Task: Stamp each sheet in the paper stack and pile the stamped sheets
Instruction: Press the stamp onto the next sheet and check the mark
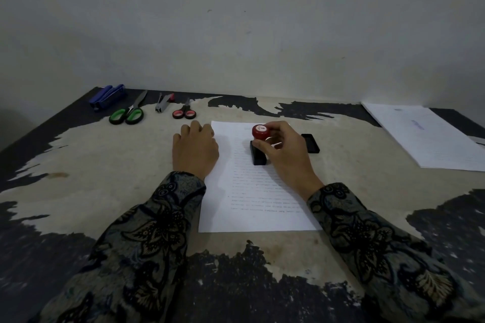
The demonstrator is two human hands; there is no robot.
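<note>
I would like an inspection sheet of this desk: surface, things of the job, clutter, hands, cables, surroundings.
Surface: table, dark coating peeled off over a wide pale patch.
Job's things: printed sheet flat in front of the person; stamp, red knob and black base, standing on it; black ink pad just right of the sheet; paper pile at far right.
Clutter: blue stapler, green scissors, small grey stapler, red scissors along the far edge.
Hands: left hand rests on the sheet's left edge; right hand grips the stamp.
Cables: nothing seen.
Surroundings: plain wall.
</note>
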